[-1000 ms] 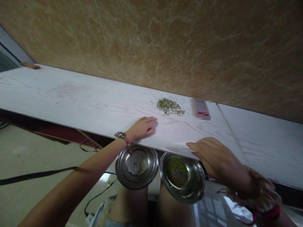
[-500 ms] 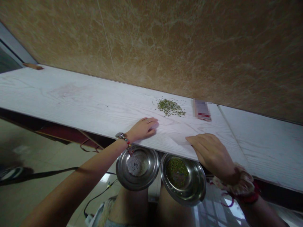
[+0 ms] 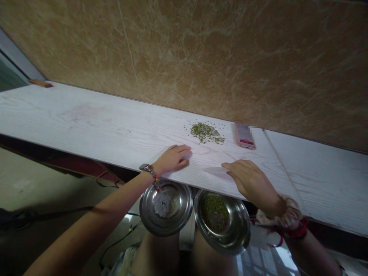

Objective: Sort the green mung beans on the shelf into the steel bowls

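My left hand [image 3: 171, 158] lies on the white wood-grain shelf [image 3: 138, 126], fingers stretched out, with nothing seen in it. Just beyond its fingertips is a loose patch of small green beans [image 3: 205, 132], like mung beans. My right hand [image 3: 249, 180] is over the shelf's front edge, thumb and fingers pointing left and a little apart, apparently holding nothing. Below the edge, a steel bowl [image 3: 243, 234] with many green beans [image 3: 215, 211] tilts above my right leg. Another steel bowl [image 3: 166, 230], with a whitish bottom and a few dark specks, is under my left wrist.
A phone [image 3: 245, 136] in a pink case lies right of the beans, near the marbled wall [image 3: 184, 57]. A brown block [image 3: 41, 83] sits at the shelf's far left end. A black cable [image 3: 116, 241] runs along the floor at lower left.
My right hand has shifted slightly left and back toward the bean patch, its thumb and fingertips a bit more apart. My left hand stays on the shelf. The whole view has shifted slightly.
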Available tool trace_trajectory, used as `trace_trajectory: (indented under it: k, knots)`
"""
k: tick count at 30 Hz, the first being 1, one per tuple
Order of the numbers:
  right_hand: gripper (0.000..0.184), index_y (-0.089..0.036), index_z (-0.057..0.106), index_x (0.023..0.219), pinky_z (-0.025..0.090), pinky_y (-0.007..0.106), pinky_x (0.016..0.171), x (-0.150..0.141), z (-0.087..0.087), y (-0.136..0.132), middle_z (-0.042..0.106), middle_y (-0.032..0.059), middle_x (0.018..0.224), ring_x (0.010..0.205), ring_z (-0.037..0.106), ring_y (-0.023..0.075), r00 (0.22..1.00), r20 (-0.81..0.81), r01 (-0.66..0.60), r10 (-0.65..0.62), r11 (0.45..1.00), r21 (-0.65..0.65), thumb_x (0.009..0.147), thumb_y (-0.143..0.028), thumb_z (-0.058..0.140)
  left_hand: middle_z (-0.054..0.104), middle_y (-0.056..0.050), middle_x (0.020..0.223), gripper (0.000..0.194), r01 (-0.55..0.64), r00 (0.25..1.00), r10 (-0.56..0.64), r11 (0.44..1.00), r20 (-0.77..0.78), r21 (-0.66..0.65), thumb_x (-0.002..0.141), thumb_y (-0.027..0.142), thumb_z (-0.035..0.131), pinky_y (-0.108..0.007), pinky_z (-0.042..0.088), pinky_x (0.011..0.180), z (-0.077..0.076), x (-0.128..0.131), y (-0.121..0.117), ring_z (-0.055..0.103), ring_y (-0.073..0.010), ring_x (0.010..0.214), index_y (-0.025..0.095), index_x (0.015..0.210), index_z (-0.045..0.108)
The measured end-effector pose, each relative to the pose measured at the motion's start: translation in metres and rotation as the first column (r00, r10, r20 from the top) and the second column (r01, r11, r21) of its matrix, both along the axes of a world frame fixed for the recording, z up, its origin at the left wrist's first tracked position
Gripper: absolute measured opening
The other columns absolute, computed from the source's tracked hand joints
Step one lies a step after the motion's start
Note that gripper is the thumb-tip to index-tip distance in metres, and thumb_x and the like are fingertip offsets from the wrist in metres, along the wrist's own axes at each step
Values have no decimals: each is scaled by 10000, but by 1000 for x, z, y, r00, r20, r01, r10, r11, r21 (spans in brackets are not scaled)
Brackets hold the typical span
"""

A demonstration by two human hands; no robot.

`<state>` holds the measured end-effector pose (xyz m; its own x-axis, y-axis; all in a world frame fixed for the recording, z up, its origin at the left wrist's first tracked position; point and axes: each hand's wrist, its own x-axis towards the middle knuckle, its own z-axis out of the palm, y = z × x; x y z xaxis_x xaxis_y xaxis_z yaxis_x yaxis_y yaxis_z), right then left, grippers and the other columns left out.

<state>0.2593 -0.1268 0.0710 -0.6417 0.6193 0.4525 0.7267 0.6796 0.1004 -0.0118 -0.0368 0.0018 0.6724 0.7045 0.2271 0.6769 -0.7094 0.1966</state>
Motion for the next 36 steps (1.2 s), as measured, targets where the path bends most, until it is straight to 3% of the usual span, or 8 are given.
trace_trajectory:
  k: [9,19,26,32,36]
  knots:
    - [282,-156,673,1012,502,318,719,-7,-13,-10,720,71,871,804,624,184,996,-50,-74,74,997,-3,848,-34,478,565,-100,1397,360,-13,1000,13,1000,-6,-17,920,274,498,-420,370,1099,-1,1,0,495,-231,1310,169,1258,566]
    - [217,-154,671,1031,554,347,732,-9,-53,-11,734,109,965,868,665,203,997,-5,-74,74,996,47,888,-106,514,635,-93,1305,308,14,999,-12,998,-34,63,942,195,451,-374,433,1039,-2,1,2,568,-202,1226,169,1200,617]
    - [203,-163,677,1041,543,343,785,-14,-64,-24,720,114,1011,943,637,193,980,-91,-178,179,984,19,916,-167,516,707,-96,1117,239,230,971,-214,957,-102,180,896,92,497,-340,481,942,8,-2,-11,640,-201,1062,151,1066,653]
    - [236,-174,670,1033,521,361,818,-16,-72,-29,709,113,1021,974,606,196,976,-88,-195,199,979,53,919,-126,469,681,-106,1100,112,453,891,-432,868,-138,203,864,220,621,-358,465,937,13,-4,-32,615,-231,1049,160,959,617]
    - [201,-160,661,928,508,346,817,-19,-72,-27,707,104,975,956,598,189,977,-94,-186,192,980,71,922,-114,465,645,-137,1175,289,487,873,-460,842,-161,232,791,318,742,-377,446,985,9,-9,-45,588,-257,1108,146,968,591]
